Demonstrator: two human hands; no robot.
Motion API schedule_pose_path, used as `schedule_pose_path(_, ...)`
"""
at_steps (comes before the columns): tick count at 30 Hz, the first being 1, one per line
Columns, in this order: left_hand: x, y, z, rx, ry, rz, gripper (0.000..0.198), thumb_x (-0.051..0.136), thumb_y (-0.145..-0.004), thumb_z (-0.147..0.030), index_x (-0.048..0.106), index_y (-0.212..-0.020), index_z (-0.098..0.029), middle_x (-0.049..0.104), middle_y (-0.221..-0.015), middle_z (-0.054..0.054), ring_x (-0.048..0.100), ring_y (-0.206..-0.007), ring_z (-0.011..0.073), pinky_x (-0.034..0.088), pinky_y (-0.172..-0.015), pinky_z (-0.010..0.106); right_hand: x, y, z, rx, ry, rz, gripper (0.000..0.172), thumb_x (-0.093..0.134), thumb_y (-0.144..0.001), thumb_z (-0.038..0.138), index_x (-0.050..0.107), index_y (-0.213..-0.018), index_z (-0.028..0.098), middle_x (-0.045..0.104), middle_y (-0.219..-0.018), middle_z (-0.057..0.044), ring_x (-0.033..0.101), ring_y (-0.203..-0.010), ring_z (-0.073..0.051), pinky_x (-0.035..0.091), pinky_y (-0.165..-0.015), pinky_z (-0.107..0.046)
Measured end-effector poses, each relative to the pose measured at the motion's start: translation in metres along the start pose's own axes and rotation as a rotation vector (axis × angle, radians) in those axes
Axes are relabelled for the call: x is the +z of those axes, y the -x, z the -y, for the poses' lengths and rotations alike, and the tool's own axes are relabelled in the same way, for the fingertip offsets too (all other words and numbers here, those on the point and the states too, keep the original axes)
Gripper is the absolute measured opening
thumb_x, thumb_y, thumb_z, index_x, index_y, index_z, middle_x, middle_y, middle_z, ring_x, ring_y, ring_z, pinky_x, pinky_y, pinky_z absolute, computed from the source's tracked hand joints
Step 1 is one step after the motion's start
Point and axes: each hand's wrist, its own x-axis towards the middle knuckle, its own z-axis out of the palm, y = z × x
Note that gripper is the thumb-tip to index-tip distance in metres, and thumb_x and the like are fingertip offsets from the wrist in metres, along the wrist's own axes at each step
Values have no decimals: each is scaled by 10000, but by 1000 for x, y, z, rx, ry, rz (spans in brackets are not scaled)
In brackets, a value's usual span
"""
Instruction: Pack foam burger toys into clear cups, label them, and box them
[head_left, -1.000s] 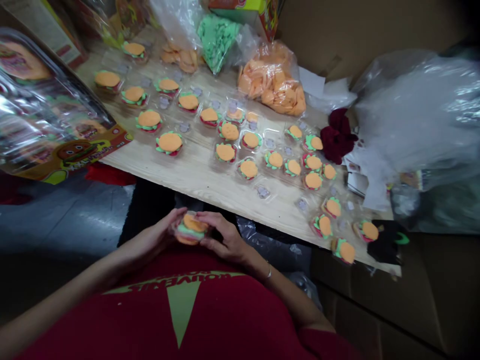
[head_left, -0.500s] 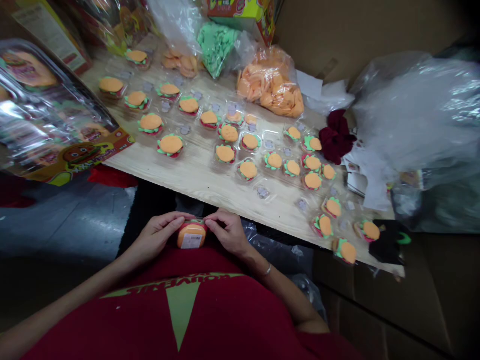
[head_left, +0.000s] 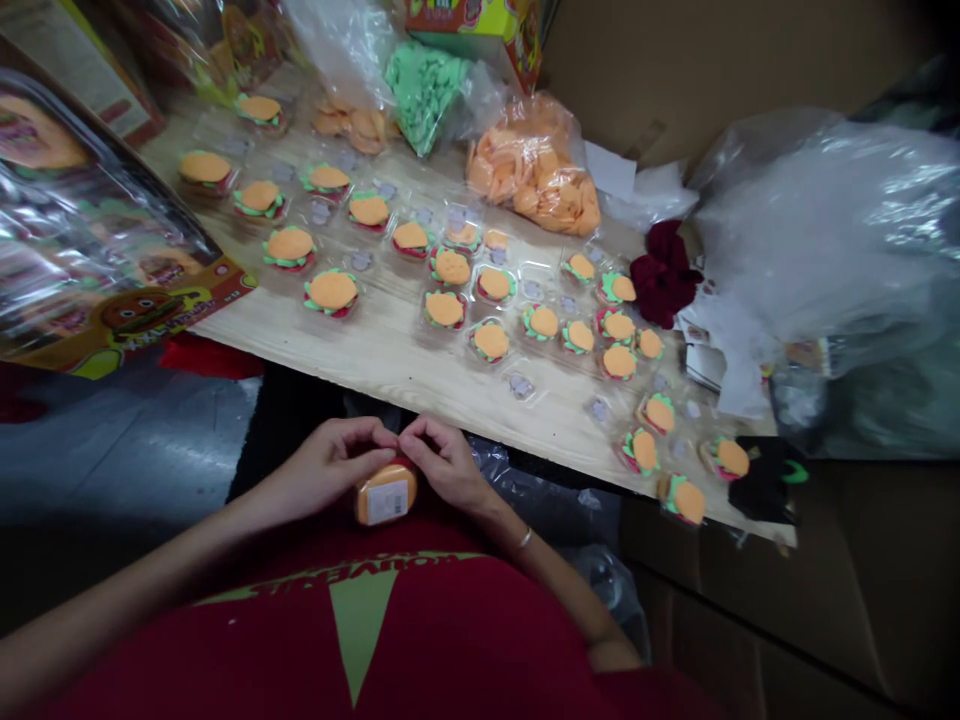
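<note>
A small orange burger pack [head_left: 386, 495] with a white barcode label rests at the front of my red shirt. Along its far edge, my left hand [head_left: 341, 460] has thumb and forefinger pinched together. My right hand [head_left: 444, 462] pinches the same edge, its fingertips nearly touching those of the left. The fingers hide what exactly lies between them. On the tabletop [head_left: 420, 375] beyond my hands sit several layered burgers [head_left: 332, 292] with orange tops and green and red layers, in clear plastic trays.
At left stands a printed burger display box [head_left: 142, 310] with a shiny clear front. Bags of green pieces [head_left: 427, 95] and orange pieces [head_left: 540, 170] lie at the back. A dark red cloth [head_left: 665, 275] and clear plastic bags [head_left: 817, 230] are at right.
My fingertips have come closer together at the pack's far edge. The pack now tilts and sits slightly lower. The whole view has shifted a little.
</note>
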Motion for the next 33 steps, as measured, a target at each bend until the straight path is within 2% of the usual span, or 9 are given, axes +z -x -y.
schedule_pose_path(4, 11, 11, 9, 35, -90, -124, 283, 717, -759, -468, 753, -771, -188, 705, -1061, 88, 663, -907, 224, 517, -753, 291, -24, 3, 13, -72, 162, 119, 205, 584, -910, 330, 628, -797, 165, 617, -764, -9, 553, -720, -117, 449, -705, -258)
schedule_pose_path(9, 12, 23, 10, 86, -225, -178, 320, 674, -793, -483, 794, -926, -218, 706, -884, 70, 645, -855, 233, 504, -764, 322, -41, -9, 33, -103, 336, 389, 135, 584, -932, 294, 658, -901, 185, 650, -875, -26, 588, -790, -126, 462, -732, -259)
schedule_pose_path(13, 16, 34, 10, -36, -56, -205, 324, 723, -762, -492, 764, -881, -193, 746, -869, 69, 654, -782, 222, 509, -692, 296, -36, -25, 46, -237, 472, 551, 123, 573, -942, 268, 652, -882, 195, 632, -838, -19, 573, -756, -125, 449, -689, -253)
schedule_pose_path(16, 21, 43, 11, -33, -51, -229, 307, 718, -770, -476, 740, -813, -173, 737, -810, 64, 635, -727, 206, 500, -662, 285, -29, -27, 49, -255, 503, 599, 122, 564, -942, 245, 647, -873, 189, 614, -827, -14, 554, -730, -115, 438, -666, -241)
schedule_pose_path(22, 17, 28, 5, 34, -172, -248, 288, 689, -772, -445, 717, -735, -160, 700, -742, 54, 606, -711, 199, 481, -655, 275, -23, -18, 44, -273, 548, 402, 158, 541, -924, 205, 616, -791, 163, 583, -791, -21, 525, -702, -115, 405, -642, -240)
schedule_pose_path(25, 9, 7, 0, 34, -99, -265, 325, 736, -712, -454, 729, -864, -167, 722, -840, 54, 626, -763, 205, 495, -684, 274, -17, -10, 25, -163, 424, 86, 167, 549, -911, 251, 615, -783, 168, 590, -767, -18, 539, -711, -123, 423, -659, -247)
schedule_pose_path(28, 4, -4, 0, -43, -21, -208, 414, 753, -687, -473, 718, -968, -171, 732, -918, 65, 643, -790, 213, 506, -687, 278, -8, 5, -1, 89, 167, -216, 236, 551, -905, 367, 595, -791, 166, 594, -732, -12, 532, -671, -124, 440, -616, -239)
schedule_pose_path(30, 4, -4, 1, -93, -70, -144, 372, 712, -714, -496, 731, -877, -163, 721, -818, 65, 627, -710, 207, 489, -624, 274, -5, 13, -13, 193, 22, -208, 250, 581, -880, 413, 610, -877, 164, 594, -725, -1, 527, -644, -118, 450, -594, -231)
schedule_pose_path(33, 9, 3, 2, 18, -219, -83, 306, 660, -751, -475, 761, -792, -189, 692, -748, 49, 614, -689, 204, 479, -632, 285, -16, 15, -10, 149, -12, 34, 271, 597, -884, 406, 647, -1009, 171, 631, -812, -10, 570, -715, -116, 478, -671, -240)
